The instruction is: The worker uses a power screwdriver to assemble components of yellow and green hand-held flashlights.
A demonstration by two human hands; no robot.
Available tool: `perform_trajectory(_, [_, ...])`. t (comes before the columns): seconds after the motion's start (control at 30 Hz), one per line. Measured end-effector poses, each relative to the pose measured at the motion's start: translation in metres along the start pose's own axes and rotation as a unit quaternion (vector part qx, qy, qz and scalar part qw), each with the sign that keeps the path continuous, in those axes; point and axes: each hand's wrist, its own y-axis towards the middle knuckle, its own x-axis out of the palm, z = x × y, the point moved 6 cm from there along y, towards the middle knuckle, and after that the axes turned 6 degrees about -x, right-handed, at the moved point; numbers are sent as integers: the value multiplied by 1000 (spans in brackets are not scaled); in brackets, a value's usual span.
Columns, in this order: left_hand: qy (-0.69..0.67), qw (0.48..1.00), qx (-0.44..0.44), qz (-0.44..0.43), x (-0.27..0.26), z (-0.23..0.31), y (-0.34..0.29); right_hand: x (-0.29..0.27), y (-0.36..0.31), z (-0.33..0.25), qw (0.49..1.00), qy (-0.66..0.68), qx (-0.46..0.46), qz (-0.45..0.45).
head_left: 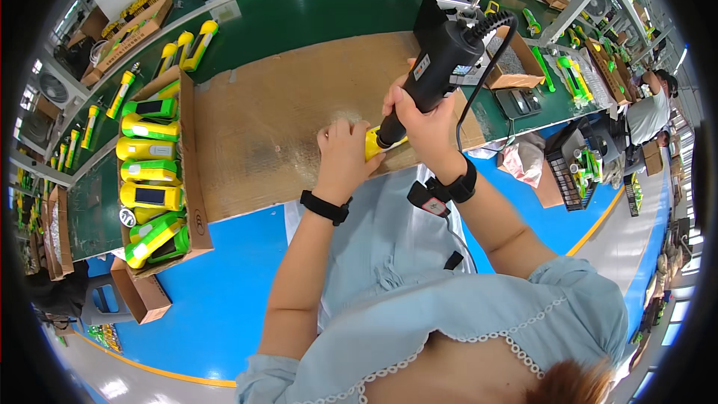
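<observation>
A black electric screwdriver [430, 67] with a coiled cord is gripped in my right hand [426, 116], tilted with its lower end down on a yellow flashlight [373, 144]. My left hand [342, 153] lies against the flashlight's left side, fingers curled and holding it on the cardboard sheet [262, 112]. Most of the flashlight is hidden behind the hands and the tool, and the screwdriver's tip cannot be seen. Both wrists wear black bands.
At left stands a cardboard box [196, 187] of green and yellow flashlights [152, 196]. Further flashlights [199, 45] lie on the green bench [299, 15]. At right are an open small box [516, 63], a black device [517, 102] and a black crate [568, 179]. A co-worker [649, 116] sits far right.
</observation>
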Motion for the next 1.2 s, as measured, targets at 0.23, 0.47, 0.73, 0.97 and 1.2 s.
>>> perform_trajectory(0.23, [86, 991, 107, -13, -4, 9, -14, -16, 2, -11, 999, 35, 9, -1])
perform_trajectory(0.47, [154, 981, 101, -62, 2, 16, -15, -67, 42, -86, 995, 25, -83, 48])
perform_trajectory(0.73, [177, 975, -94, -101, -27, -9, -21, -125, -2, -11, 933, -349, -88, 10])
perform_trajectory(0.97, [303, 925, -210, -97, -39, -74, 24, -155, -55, 45, 896, -442, 12, 49])
perform_trajectory(1.2, [240, 948, -209, 17, 44, -127, 218, -145, -52, 65, 849, -526, -46, 26])
